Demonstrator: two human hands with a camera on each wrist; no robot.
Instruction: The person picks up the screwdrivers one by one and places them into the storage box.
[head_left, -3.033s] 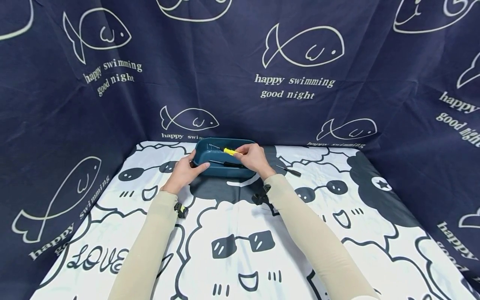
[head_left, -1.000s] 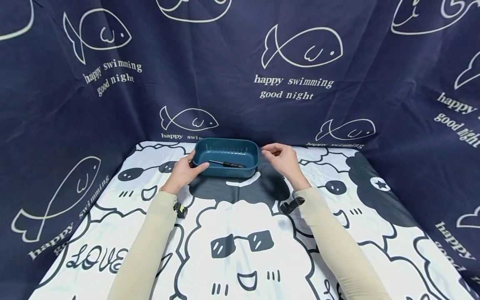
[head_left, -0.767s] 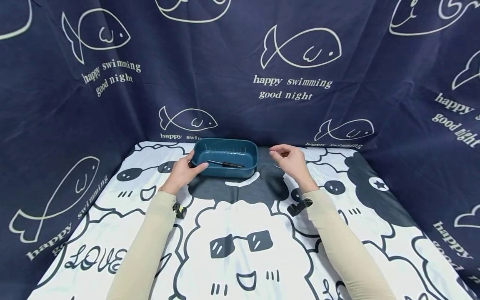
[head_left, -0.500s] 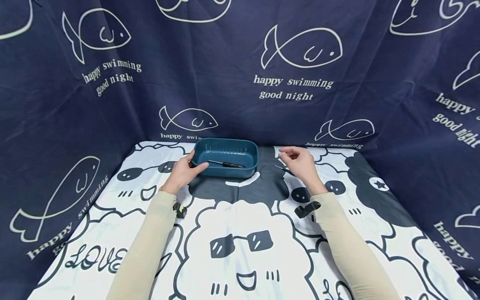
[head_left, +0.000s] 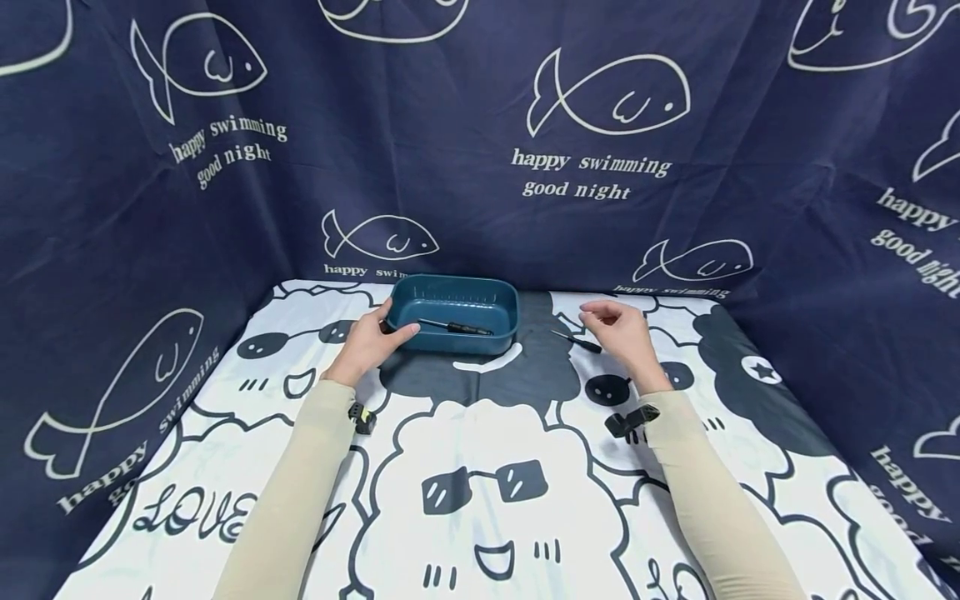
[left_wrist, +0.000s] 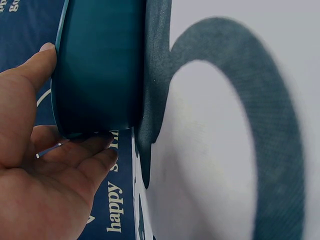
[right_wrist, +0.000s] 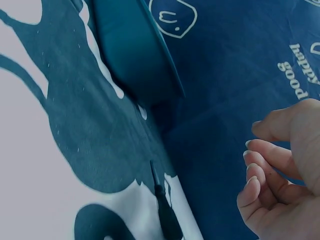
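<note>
A dark teal plastic box (head_left: pixel 450 342) stands at the back of the table. My left hand (head_left: pixel 363 348) grips its left end; in the left wrist view the thumb lies at the rim and the fingers reach around the box's (left_wrist: pixel 100 65) other side. Inside the box lies a black-handled screwdriver (head_left: pixel 467 329). Right of the box, my right hand (head_left: pixel 624 335) hovers with loosely bent fingers and holds nothing. Just left of and below it, a second black-handled screwdriver (head_left: pixel 587 344) lies on the cloth, its shaft pointing left. The right wrist view shows this screwdriver (right_wrist: pixel 164 205) from above.
A white cloth with black sheep drawings (head_left: pixel 480 433) covers the table. Dark blue curtains (head_left: pixel 480 150) with fish prints hang close behind the box and at both sides. Each wrist wears a small black camera (head_left: pixel 363 418).
Three seconds ago my right hand pinched a yellow-handled screwdriver over the box. That hand has since moved right, empty, and the yellow screwdriver is out of sight. My left hand stays at the box.
</note>
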